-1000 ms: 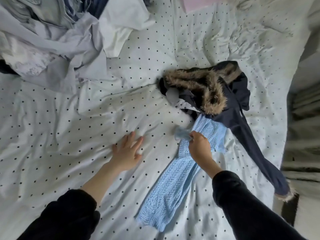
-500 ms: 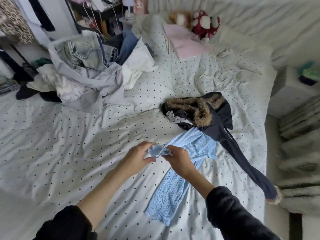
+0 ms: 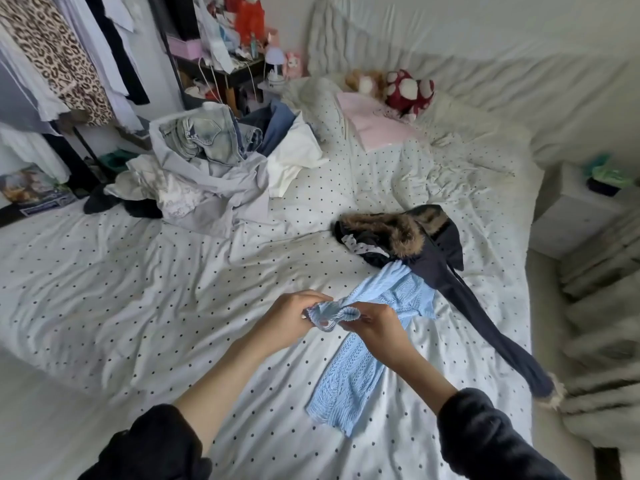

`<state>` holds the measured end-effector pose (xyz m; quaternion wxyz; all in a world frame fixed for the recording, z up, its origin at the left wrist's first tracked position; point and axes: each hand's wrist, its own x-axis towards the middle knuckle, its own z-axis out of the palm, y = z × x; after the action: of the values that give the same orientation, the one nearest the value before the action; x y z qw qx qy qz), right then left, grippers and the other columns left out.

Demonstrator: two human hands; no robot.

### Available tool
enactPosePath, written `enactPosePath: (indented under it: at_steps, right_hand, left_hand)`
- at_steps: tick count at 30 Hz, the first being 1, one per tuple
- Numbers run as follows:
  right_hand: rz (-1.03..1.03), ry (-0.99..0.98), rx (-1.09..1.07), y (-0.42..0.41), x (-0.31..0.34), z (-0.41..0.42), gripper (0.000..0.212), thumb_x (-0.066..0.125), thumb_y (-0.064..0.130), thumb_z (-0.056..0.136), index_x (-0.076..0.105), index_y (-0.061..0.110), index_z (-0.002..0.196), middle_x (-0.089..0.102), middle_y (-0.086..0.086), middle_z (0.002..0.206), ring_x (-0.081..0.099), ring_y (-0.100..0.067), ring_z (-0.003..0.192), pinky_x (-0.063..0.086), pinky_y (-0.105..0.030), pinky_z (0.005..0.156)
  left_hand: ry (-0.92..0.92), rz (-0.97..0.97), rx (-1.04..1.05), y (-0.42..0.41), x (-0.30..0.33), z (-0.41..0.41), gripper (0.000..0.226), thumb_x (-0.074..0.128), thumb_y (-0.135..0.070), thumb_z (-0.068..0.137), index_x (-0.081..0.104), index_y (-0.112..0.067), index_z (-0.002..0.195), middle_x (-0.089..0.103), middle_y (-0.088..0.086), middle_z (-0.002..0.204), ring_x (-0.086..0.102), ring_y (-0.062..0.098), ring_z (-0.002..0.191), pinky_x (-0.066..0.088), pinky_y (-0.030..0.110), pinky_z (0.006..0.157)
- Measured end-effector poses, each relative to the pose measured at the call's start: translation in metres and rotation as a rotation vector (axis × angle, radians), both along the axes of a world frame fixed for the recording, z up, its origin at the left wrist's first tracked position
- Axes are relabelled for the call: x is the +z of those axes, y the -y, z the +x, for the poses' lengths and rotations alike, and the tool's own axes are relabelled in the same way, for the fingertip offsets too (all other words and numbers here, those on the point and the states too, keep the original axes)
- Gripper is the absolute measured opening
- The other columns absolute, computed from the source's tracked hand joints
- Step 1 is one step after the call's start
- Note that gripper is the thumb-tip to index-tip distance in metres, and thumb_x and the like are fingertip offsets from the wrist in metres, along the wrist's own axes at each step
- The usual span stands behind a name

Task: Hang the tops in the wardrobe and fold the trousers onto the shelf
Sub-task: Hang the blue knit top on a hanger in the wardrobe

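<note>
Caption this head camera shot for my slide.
Both hands, left and right, grip a pale blue knit top over the dotted bedsheet.

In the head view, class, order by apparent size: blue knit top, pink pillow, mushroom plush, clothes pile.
1. Clothes pile
2. Blue knit top, though it lies nearer the camera, so its lead over the pillow is unsure
3. Pink pillow
4. Mushroom plush

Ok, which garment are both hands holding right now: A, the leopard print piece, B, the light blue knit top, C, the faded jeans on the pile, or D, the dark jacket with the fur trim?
B: the left hand and right hand both pinch the ribbed edge of the light blue knit top, the rest of it lying on the bed.
</note>
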<state>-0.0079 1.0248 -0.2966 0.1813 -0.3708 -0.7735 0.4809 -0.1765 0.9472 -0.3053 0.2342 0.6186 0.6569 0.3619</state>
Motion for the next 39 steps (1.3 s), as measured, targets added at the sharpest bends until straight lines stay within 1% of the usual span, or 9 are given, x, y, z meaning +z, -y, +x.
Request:
enactPosePath:
  at_steps: [3,6,10,13,16,18,23,30,39]
  right_hand:
    - [-0.003,0.013,-0.024,0.006,0.003,0.015,0.020,0.068,0.014,0.081,0.063,-0.005,0.073,0.049,-0.010,0.058,0.038,-0.011,0.062,0.031,-0.029,0.057]
    - [0.021,0.022,-0.064,0.013,-0.002,0.027,0.014,0.067,0.011,0.079,0.067,-0.003,0.077,0.057,-0.021,0.065,0.042,-0.011,0.063,0.036,-0.030,0.058]
    - [0.047,0.105,-0.072,0.032,-0.017,0.039,0.011,0.069,0.011,0.076,0.074,0.003,0.083,0.066,-0.018,0.072,0.052,-0.019,0.065,0.043,-0.032,0.063]
    - [0.050,0.185,-0.039,0.054,-0.029,0.039,0.028,0.060,0.026,0.069,0.075,0.006,0.080,0.067,-0.017,0.072,0.057,-0.026,0.067,0.040,-0.025,0.061]
    - [0.042,0.272,-0.013,0.070,-0.038,0.039,0.025,0.060,0.024,0.075,0.075,0.005,0.082,0.067,-0.019,0.076,0.059,-0.036,0.074,0.040,-0.030,0.063]
    - [0.032,0.329,-0.041,0.078,-0.038,0.042,0.017,0.065,0.011,0.082,0.077,0.013,0.093,0.073,-0.013,0.088,0.065,-0.028,0.081,0.044,-0.029,0.071]
    - [0.043,0.486,-0.033,0.086,-0.054,0.047,0.028,0.058,0.009,0.086,0.073,0.021,0.107,0.072,-0.004,0.106,0.063,-0.022,0.098,0.043,-0.023,0.081]
    - [-0.018,0.674,0.070,0.068,-0.112,0.061,0.053,0.059,0.026,0.091,0.041,0.027,0.142,0.043,0.001,0.146,0.038,-0.017,0.135,0.029,-0.031,0.110]
    - [0.089,0.609,-0.411,-0.066,-0.174,0.070,0.052,0.047,0.037,0.097,0.040,0.011,0.141,0.045,-0.010,0.143,0.043,-0.025,0.130,0.036,-0.040,0.107]
  left_hand:
    - [0.012,0.006,0.008,0.001,0.003,0.012,0.030,0.071,0.006,0.076,0.073,-0.009,0.102,0.071,-0.001,0.101,0.062,0.001,0.090,0.045,0.008,0.081]
    - [0.035,-0.051,0.005,0.006,0.006,0.022,0.027,0.064,0.009,0.079,0.074,-0.007,0.098,0.070,-0.003,0.095,0.063,0.004,0.085,0.044,0.008,0.074]
    - [-0.173,-0.334,-0.111,0.021,-0.010,0.025,0.022,0.052,0.008,0.079,0.068,-0.007,0.077,0.066,0.009,0.074,0.058,0.018,0.067,0.044,0.033,0.066]
    - [-0.291,-0.618,-0.216,0.032,-0.019,0.021,0.029,0.041,0.008,0.076,0.049,-0.013,0.058,0.046,0.005,0.059,0.038,0.018,0.059,0.029,0.030,0.057]
    - [-0.142,-0.745,-0.327,0.044,-0.022,0.020,0.057,0.030,0.011,0.075,0.068,-0.018,0.105,0.065,-0.002,0.100,0.056,0.016,0.093,0.044,0.028,0.080]
    - [0.024,-0.740,-0.258,0.050,-0.022,0.021,0.065,0.025,0.016,0.080,0.058,-0.014,0.128,0.059,-0.003,0.126,0.051,0.007,0.119,0.038,0.022,0.102]
    - [0.121,-0.651,-0.081,0.025,-0.049,0.029,0.035,0.037,-0.005,0.098,0.055,-0.008,0.128,0.059,0.007,0.129,0.055,0.016,0.118,0.039,0.025,0.101]
    - [-0.076,-0.635,-0.185,-0.015,-0.114,0.027,0.037,0.042,-0.011,0.098,0.051,-0.011,0.133,0.052,0.006,0.138,0.050,0.021,0.125,0.037,0.028,0.105]
    - [-0.356,-0.349,-0.167,-0.128,-0.179,0.037,0.047,0.047,-0.016,0.096,0.038,-0.008,0.142,0.040,0.011,0.145,0.033,0.025,0.135,0.025,0.036,0.112]
